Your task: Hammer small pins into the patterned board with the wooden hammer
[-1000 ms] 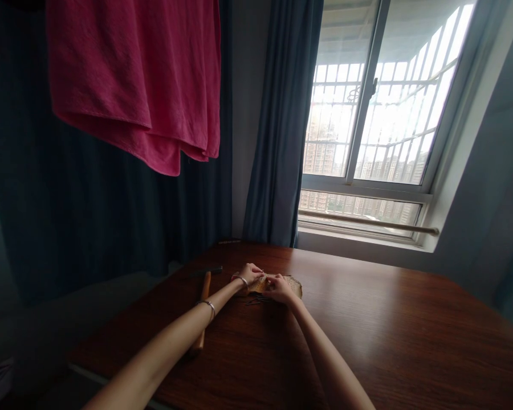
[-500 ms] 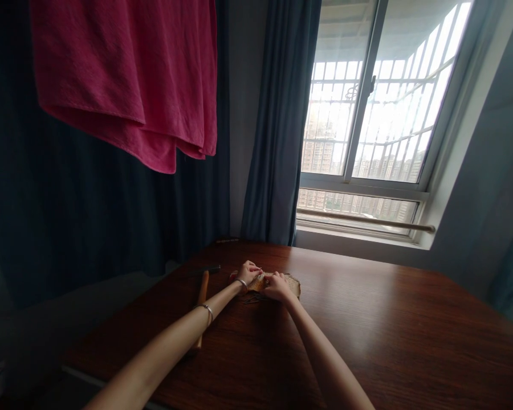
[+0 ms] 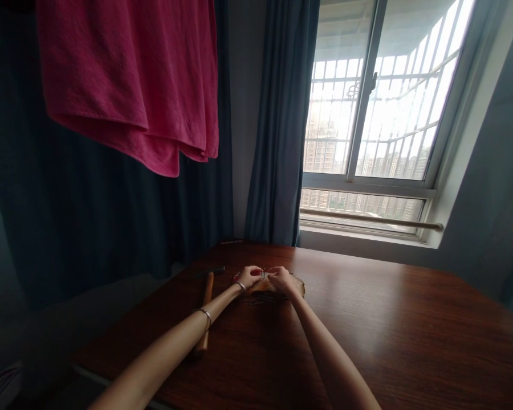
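On the brown table (image 3: 367,330), at six o'clock in the view, lies a flat tan block (image 3: 262,288). Both hands are at it, close together. Think of the block as the middle of a clock. The left hand (image 3: 250,275) comes to it at nine o'clock, and the right hand (image 3: 281,279) at three o'clock. One thin dark pin (image 3: 264,274) stands up between the fingertips.

Here is what is new: the right hand has just lifted a bit from the front of the block, and its fingers now reach in to meet the left hand's at the top. To me, that means both hands are busy with the same thin pin now. The fingers of both hands are bent, with the tips close to each other. The pin is so small that I can't tell which hand pinches it, or if both do. I can't tell if it is stuck in the block, either.

At six o'clock from the block, some thin dark sticks (image 3: 263,299) lie in a little heap, just beside its front edge. At eight o'clock is a hammer (image 3: 208,291) with a wooden handle, partly under the left arm. Neither hand holds it.
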Demonstrator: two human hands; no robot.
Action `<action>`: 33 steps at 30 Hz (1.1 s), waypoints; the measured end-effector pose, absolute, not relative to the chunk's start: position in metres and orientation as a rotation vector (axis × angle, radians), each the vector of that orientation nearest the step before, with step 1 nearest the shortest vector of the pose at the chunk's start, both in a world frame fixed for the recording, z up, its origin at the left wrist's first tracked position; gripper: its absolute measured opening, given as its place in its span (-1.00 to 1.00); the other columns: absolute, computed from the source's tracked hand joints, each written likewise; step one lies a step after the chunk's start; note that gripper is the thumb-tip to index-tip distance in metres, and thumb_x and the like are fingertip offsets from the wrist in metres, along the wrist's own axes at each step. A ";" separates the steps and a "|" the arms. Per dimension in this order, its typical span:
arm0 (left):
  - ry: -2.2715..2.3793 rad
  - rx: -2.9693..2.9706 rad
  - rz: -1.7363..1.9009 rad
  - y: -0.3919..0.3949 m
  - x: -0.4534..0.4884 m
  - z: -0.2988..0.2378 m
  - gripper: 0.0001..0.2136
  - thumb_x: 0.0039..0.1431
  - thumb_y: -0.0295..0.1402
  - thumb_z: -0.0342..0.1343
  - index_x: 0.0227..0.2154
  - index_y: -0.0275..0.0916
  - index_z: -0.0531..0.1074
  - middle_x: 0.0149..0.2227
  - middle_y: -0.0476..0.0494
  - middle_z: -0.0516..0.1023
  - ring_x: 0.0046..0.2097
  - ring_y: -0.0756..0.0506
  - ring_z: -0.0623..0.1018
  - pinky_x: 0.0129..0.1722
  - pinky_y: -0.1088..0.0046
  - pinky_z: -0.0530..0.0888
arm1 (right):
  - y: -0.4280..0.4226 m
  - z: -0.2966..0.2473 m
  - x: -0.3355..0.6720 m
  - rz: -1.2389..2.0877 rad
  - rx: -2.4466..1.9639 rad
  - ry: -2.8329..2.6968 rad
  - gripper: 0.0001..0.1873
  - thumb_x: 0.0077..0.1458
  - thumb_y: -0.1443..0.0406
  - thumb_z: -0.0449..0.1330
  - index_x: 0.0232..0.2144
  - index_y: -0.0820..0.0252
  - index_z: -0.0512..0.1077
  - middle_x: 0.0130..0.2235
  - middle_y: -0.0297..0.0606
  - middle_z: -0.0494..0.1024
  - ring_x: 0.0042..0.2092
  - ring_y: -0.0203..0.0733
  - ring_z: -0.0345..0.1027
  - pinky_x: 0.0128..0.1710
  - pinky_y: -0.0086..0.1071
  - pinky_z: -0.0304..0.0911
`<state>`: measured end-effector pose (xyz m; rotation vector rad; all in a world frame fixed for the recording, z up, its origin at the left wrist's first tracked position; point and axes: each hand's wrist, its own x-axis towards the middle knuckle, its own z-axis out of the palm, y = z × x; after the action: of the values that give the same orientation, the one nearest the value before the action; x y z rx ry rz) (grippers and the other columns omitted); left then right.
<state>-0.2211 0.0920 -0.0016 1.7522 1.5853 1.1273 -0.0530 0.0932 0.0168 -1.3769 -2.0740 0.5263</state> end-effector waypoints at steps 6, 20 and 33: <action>1.663 1.778 1.188 0.098 -0.222 -0.011 -0.93 -0.11 -0.45 0.14 -0.50 -0.29 0.48 -0.32 -0.10 0.51 -0.26 -0.05 0.51 -0.23 0.47 0.44 | 0.093 0.006 -0.072 0.495 -1.299 -2.028 -0.75 0.02 0.36 0.03 -0.36 0.18 0.51 -0.34 -0.27 0.55 -0.28 -0.21 0.38 -0.31 -0.46 0.23; 1.651 1.757 1.242 0.099 -0.213 -0.008 -0.94 -0.11 -0.44 0.11 -0.52 -0.31 0.44 -0.42 -0.09 0.48 -0.31 -0.05 0.49 -0.29 0.44 0.44 | 0.094 -0.003 -0.075 0.451 -1.286 -1.929 -0.79 0.02 0.37 0.00 -0.35 0.19 0.43 -0.28 -0.22 0.49 -0.23 -0.21 0.34 -0.24 -0.43 0.19; 1.534 1.665 0.994 0.073 -0.231 0.027 -0.80 -0.13 -0.29 0.14 -0.45 -0.33 0.42 -0.54 -0.03 0.45 -0.49 0.01 0.43 -0.53 0.54 0.36 | 0.085 0.025 -0.047 0.550 -1.207 -2.136 -0.81 -0.04 0.26 0.11 -0.41 0.21 0.49 -0.40 -0.32 0.54 -0.35 -0.27 0.37 -0.40 -0.49 0.21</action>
<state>-0.2313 0.0726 0.0270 1.6649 1.5344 0.9939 -0.0468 0.0846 0.0251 -1.2070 -2.1358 0.5496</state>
